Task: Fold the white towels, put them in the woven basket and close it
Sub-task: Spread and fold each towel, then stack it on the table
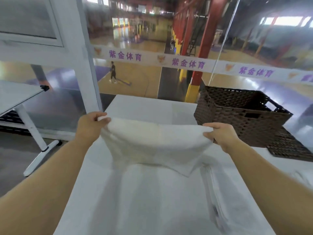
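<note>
I see the left hand (89, 126) and right hand (221, 136) each pinching one upper corner of the white towel (152, 143), fingers curled on the cloth. The towel hangs over the bench (144, 106), long axis L-to-R btw. the hands. The woven basket (240, 116) stands open, just beyond the right hand.

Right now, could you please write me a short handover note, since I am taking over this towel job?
Left hand pinches one top corner of the white towel, right hand the other; it hangs between them over the table.
The woven basket stands open at the far right, its lid flat beside it.
More white cloth lies near the right forearm.
No towel shows in the basket.
Left: finish folding, load the basket, close it.
</note>
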Demonstrator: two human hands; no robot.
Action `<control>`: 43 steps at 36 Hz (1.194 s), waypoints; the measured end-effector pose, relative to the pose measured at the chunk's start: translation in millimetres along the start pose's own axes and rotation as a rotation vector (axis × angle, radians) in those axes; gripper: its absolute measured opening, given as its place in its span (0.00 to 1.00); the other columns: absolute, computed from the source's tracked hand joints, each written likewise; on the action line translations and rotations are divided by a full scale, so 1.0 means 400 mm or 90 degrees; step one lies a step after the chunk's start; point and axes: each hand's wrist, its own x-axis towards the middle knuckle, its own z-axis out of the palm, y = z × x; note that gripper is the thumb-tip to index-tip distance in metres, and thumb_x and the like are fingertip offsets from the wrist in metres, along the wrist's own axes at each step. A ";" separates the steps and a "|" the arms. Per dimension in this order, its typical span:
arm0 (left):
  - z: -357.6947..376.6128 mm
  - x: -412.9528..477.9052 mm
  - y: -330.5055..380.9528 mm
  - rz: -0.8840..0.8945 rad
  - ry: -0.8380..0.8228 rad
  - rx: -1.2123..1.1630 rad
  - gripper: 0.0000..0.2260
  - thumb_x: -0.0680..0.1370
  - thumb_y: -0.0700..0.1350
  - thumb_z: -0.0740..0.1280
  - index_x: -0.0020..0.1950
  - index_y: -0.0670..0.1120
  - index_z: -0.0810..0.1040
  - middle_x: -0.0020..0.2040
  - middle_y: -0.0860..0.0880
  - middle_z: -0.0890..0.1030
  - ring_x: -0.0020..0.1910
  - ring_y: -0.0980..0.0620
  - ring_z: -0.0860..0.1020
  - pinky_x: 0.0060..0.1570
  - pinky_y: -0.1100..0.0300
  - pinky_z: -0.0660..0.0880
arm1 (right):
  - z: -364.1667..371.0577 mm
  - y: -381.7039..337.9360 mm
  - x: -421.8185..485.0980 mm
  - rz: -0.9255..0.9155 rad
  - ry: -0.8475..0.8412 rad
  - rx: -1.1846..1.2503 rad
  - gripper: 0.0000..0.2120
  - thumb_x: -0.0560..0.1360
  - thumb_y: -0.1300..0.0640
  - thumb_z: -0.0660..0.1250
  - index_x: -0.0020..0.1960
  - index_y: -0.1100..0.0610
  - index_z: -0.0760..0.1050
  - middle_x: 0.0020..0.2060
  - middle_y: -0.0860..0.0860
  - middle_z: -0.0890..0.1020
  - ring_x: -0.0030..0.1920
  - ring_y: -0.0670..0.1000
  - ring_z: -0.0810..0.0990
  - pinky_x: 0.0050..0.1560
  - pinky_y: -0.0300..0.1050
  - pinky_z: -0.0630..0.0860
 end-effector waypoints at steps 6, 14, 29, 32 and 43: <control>-0.052 -0.087 0.101 0.054 -0.040 0.053 0.22 0.69 0.39 0.75 0.62 0.45 0.77 0.53 0.49 0.75 0.49 0.49 0.73 0.48 0.60 0.67 | -0.065 -0.062 -0.081 -0.102 0.086 -0.038 0.13 0.68 0.64 0.75 0.52 0.55 0.81 0.50 0.54 0.82 0.51 0.54 0.80 0.53 0.50 0.79; -0.092 -0.136 0.107 0.100 0.027 0.177 0.16 0.70 0.43 0.74 0.57 0.45 0.80 0.56 0.43 0.79 0.47 0.47 0.73 0.56 0.53 0.71 | -0.117 -0.079 -0.167 -0.115 0.141 -0.157 0.06 0.67 0.58 0.77 0.42 0.54 0.82 0.38 0.52 0.83 0.43 0.53 0.82 0.48 0.48 0.79; -0.120 -0.195 0.037 0.143 0.000 0.331 0.10 0.75 0.48 0.68 0.52 0.44 0.81 0.51 0.43 0.81 0.49 0.43 0.77 0.50 0.56 0.69 | -0.085 -0.019 -0.245 -0.102 0.103 -0.191 0.06 0.74 0.63 0.68 0.48 0.59 0.83 0.41 0.56 0.83 0.45 0.55 0.81 0.50 0.53 0.81; -0.128 -0.200 0.025 0.147 0.025 0.326 0.11 0.76 0.51 0.67 0.48 0.44 0.81 0.49 0.46 0.78 0.50 0.43 0.75 0.51 0.52 0.72 | -0.081 -0.021 -0.265 -0.170 0.153 -0.241 0.06 0.76 0.61 0.65 0.47 0.57 0.81 0.41 0.54 0.82 0.42 0.52 0.79 0.36 0.40 0.75; -0.124 -0.277 -0.023 0.088 0.031 -0.002 0.06 0.77 0.48 0.66 0.50 0.46 0.77 0.45 0.51 0.78 0.46 0.48 0.74 0.41 0.57 0.68 | -0.060 -0.006 -0.314 -0.148 0.089 -0.130 0.04 0.76 0.61 0.59 0.43 0.57 0.70 0.42 0.55 0.77 0.41 0.56 0.78 0.35 0.49 0.77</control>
